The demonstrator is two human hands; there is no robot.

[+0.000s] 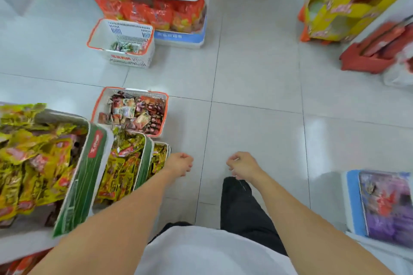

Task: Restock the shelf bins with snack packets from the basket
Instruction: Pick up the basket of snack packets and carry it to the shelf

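Both hands hang empty over the tiled floor, the left hand point(180, 164) and the right hand point(242, 166) each with fingers loosely curled round nothing. Just ahead on the left, the nearer basket point(99, 105) sits on the floor against the shelf bins point(87, 176), heaped with red and dark snack packets point(136, 114). Judging by that heap, much restocking remains, though the bins already look well filled with yellow packs; a second basket point(120, 29) farther off is nearly empty.
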